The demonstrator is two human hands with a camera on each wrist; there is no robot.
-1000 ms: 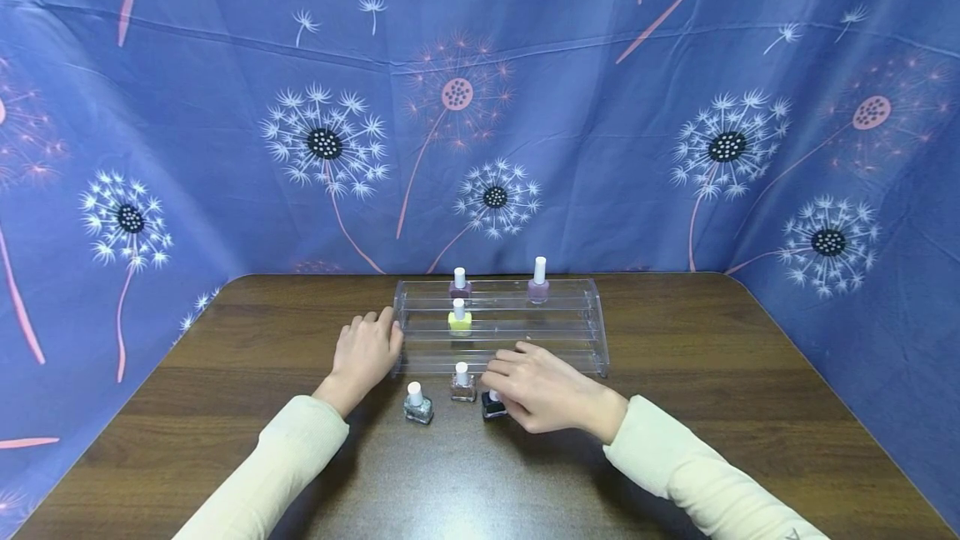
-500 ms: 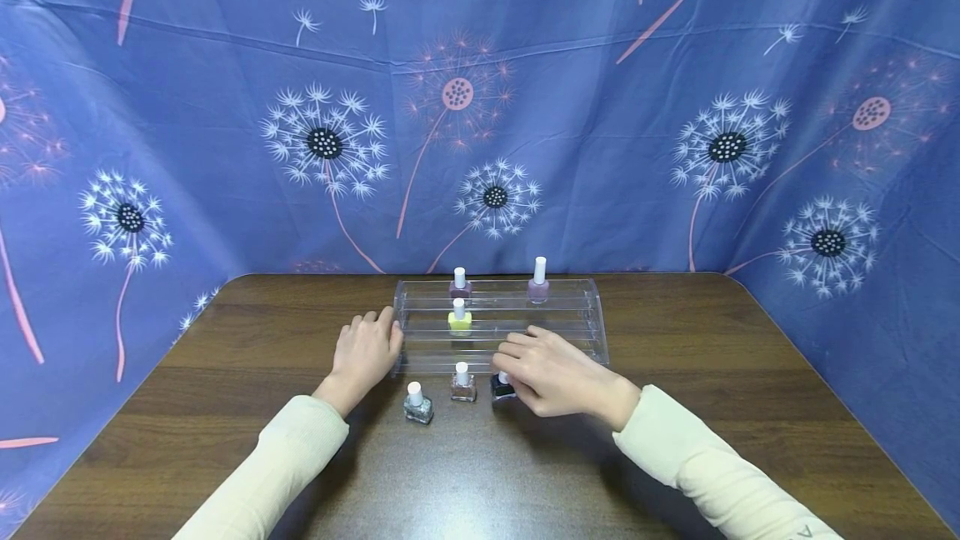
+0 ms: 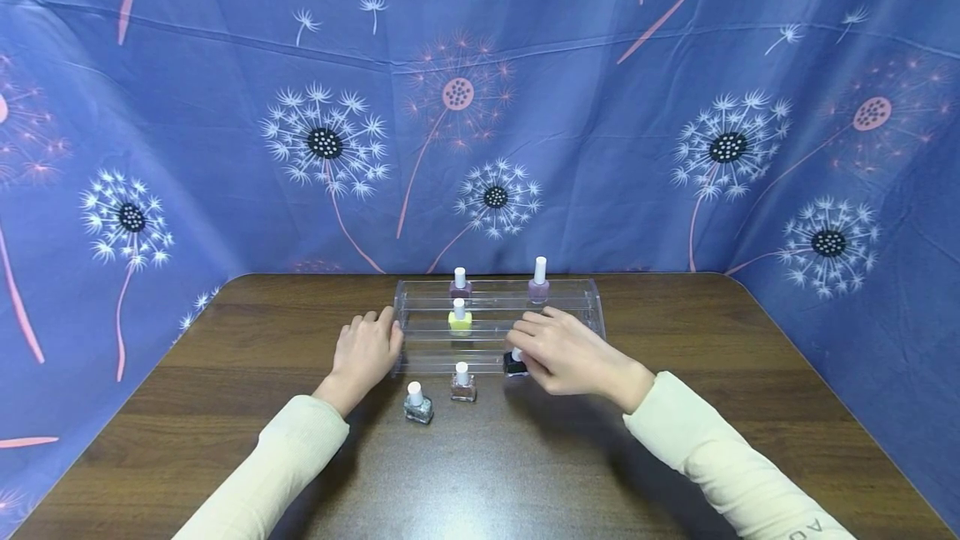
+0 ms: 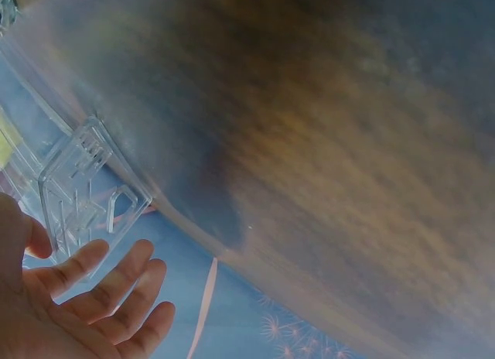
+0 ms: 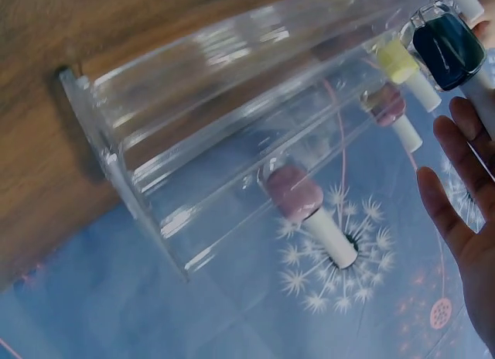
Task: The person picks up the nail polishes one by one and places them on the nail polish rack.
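My right hand [image 3: 566, 352] pinches a black nail polish bottle [image 3: 513, 364] by its white cap at the front edge of a clear stepped rack [image 3: 426, 329]. The right wrist view shows the dark glass of this bottle [image 5: 448, 51], with the other fingers loosely bent beside it. Against the rack's left end rests my left hand [image 3: 363, 357]; its fingers are relaxed beside the clear side panel [image 4: 89, 181] in the left wrist view. Standing on the rack are a yellow bottle [image 3: 460, 322], a dark purple bottle [image 3: 461, 287] and a mauve bottle [image 3: 538, 288].
Before the rack, a pinkish clear bottle [image 3: 463, 390] and a glittery grey-green bottle [image 3: 418, 409] stand on the brown wooden table [image 3: 300, 473]. A blue dandelion-print cloth [image 3: 585, 148] hangs behind and at both sides.
My right hand has carried the black nail polish bottle away from me and slightly right, from the table to the rack's front edge. The left hand has stayed at the rack's end.
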